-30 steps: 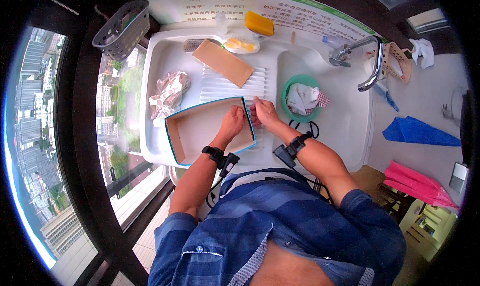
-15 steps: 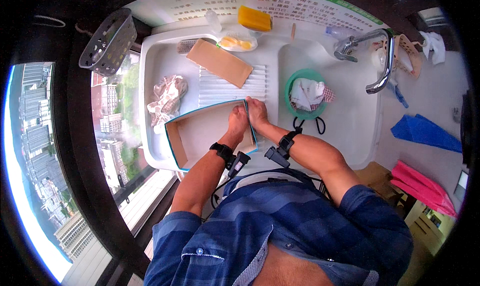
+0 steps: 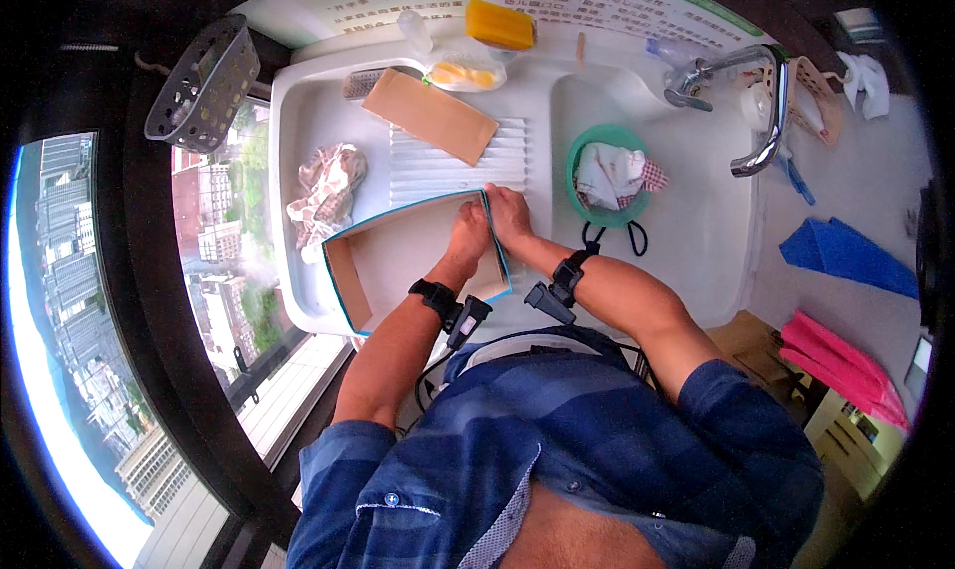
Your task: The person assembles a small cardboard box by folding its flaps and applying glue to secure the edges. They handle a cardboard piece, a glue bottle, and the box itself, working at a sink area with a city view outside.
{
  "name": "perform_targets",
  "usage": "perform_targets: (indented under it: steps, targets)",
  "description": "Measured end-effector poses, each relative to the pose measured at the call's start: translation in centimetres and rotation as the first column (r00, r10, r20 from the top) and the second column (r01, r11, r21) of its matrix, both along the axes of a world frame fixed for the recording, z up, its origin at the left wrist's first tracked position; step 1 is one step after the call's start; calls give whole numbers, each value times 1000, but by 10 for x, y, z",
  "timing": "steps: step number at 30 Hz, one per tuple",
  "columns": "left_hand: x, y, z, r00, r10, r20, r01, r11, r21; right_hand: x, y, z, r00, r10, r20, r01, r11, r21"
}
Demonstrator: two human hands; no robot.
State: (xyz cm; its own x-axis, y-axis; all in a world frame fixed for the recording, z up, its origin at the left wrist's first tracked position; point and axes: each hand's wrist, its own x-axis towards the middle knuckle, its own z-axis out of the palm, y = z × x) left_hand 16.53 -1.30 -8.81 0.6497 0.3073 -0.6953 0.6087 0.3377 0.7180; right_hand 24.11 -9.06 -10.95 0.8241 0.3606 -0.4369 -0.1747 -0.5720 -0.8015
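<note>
Person stood at a white sink unit [image 3: 328, 111], viewed from above. Both forearms came up from the lower edge and converged on one wall of an open cardboard box [image 3: 398, 271] with a blue outer face and brown inside.

Box position: lying on the near edge of the ribbed draining board [image 3: 438, 166], its open side up, slightly skewed, its near corner overhanging the counter edge toward the person.

Left hand [image 3: 468, 236]: wrist straight, forearm angled up and to the right, a black strap and small black device at the wrist. Hand sat inside the box, fingers curled against the inner face of the right-hand wall, near its top corner. Closed around the wall edge as far as could be seen; fingertips themselves hidden.

Right hand [image 3: 509, 216]: forearm came in from the right, elbow bent, same kind of black strap at the wrist. Hand pressed on the outer side of that same wall, fingers bent over its top edge, just beside the left hand and touching or nearly touching it. The wall was pinched between the two hands.

Around them: a flat brown cardboard piece [image 3: 430, 116] on the upper board, well apart from the hands; a crumpled cloth [image 3: 323, 181] left of the box; a green basin [image 3: 607, 176] holding rags in the sink bowl, near the right hand; a chrome tap [image 3: 756, 111] further right.
</note>
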Motion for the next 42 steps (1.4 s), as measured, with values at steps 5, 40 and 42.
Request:
perform_targets:
  steps: [5,40,42]
  targets:
    - [-9,8,2,963,-268,-22,265,927,265,5,4,-1,998,60,15,-58,991,-118]
    - [-9,-6,-5,814,-574,-89,487,591,644,14,-2,-32,989,109,-103,-123,982,-145]
    - [-10,-8,-10,830,-554,-71,462,610,644,15,-4,-35,985,118,-123,-134,982,-132]
